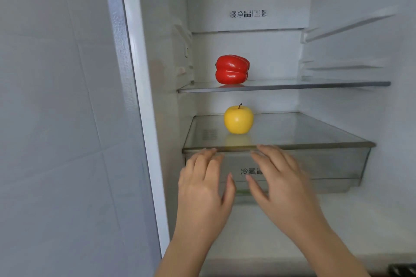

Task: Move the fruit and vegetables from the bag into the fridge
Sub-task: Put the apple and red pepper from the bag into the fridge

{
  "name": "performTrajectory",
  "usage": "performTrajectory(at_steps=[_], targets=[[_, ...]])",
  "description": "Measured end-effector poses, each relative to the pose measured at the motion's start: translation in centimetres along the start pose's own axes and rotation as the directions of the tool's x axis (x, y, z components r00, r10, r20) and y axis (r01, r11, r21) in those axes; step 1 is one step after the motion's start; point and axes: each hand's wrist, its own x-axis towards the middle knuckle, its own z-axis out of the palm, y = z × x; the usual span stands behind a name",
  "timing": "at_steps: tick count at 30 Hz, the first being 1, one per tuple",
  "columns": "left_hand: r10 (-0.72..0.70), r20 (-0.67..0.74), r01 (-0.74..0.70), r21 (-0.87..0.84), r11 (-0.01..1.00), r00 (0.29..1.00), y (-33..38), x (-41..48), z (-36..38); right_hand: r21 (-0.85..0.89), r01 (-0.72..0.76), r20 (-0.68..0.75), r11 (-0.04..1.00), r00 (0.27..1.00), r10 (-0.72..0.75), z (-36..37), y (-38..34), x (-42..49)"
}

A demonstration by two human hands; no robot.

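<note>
The fridge stands open in front of me. A red bell pepper [232,69] sits on the upper glass shelf [315,85]. Below it a yellow apple [238,119] stands upright on the lower glass shelf [304,128]. My left hand [203,189] and my right hand [281,184] are both held out flat, fingers apart, in front of the clear drawer [333,164] under that shelf. Their fingertips reach the shelf's front edge. Neither hand holds anything. The bag is out of view.
A grey tiled wall [56,119] and the fridge's white side frame [139,96] fill the left. Empty shelf rails [346,27] run along the fridge's right inner wall. Something green [244,191] shows faintly through the drawer between my hands.
</note>
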Motion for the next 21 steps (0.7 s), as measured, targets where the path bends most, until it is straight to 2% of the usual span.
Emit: performTrajectory(at_steps=[5, 11, 16, 21], targets=[[-0.005, 0.032, 0.001, 0.12, 0.993, 0.999, 1.0, -3.4, -2.2, 0.067, -0.002, 0.068, 0.998, 0.998, -0.002, 0.0, -1.4, -3.9], [-0.163, 0.046, 0.141, 0.312, 0.94, 0.986, 2.3, -8.3, -6.0, 0.209, 0.058, 0.153, 0.976, 0.984, -0.091, -0.2, -3.8, -7.4], [-0.31, 0.043, 0.253, 0.478, 0.841, 0.95, 3.9, -12.9, -9.4, 0.405, 0.137, 0.168, 0.904, 0.961, -0.221, -0.8, -6.8, -10.6], [-0.442, -0.023, 0.358, 0.627, 0.692, 0.896, 6.3, -18.2, -14.5, 0.584, 0.238, 0.158, 0.776, 0.904, -0.396, -1.8, -11.5, -13.8]])
